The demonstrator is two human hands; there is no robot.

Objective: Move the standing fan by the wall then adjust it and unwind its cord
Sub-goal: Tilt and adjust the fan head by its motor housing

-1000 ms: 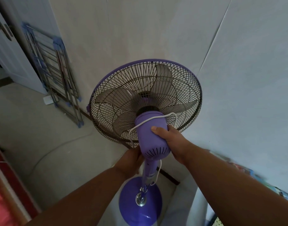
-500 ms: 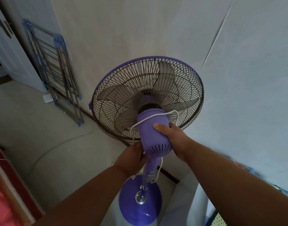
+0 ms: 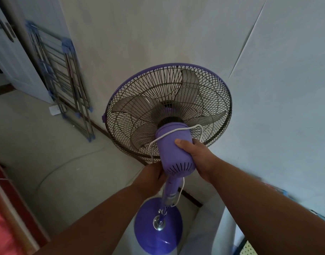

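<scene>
So the purple fan stands close to the wall, its cage facing it. Right hand grips the motor housing, thumb on top. Left hand sits curled at the neck under the housing, though its fingers are hidden. White cord is looped over the housing. A folded drying rack leans far left.
</scene>
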